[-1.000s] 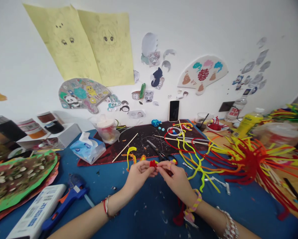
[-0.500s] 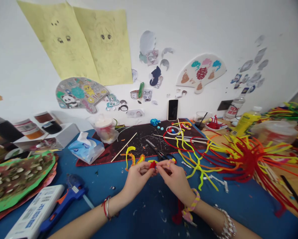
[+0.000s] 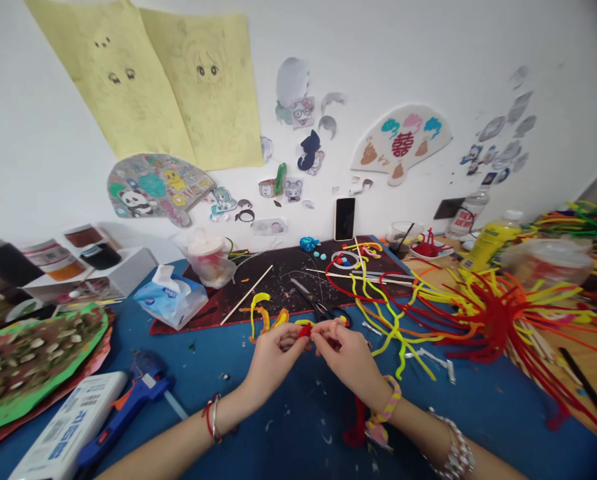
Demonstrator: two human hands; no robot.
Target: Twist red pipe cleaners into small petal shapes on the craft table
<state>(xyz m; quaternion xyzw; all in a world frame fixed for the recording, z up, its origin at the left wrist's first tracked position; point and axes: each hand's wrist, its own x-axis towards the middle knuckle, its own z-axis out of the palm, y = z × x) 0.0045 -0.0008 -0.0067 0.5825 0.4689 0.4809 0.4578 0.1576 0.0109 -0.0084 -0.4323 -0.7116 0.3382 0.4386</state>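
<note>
My left hand (image 3: 272, 351) still pinches the red fuzzy piece (image 3: 305, 331) above the blue desk (image 3: 218, 353), near the dark mat's (image 3: 273, 293) front edge. Barely anything has shifted, so fine fingerwork seems unfinished; whether my right hand (image 3: 349, 355) grips it too, I cannot tell.

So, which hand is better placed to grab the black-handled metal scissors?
Right hand, probably: it's nearer the black-handled scissors, while the left hand pinches the small fuzzy red piece.
</note>
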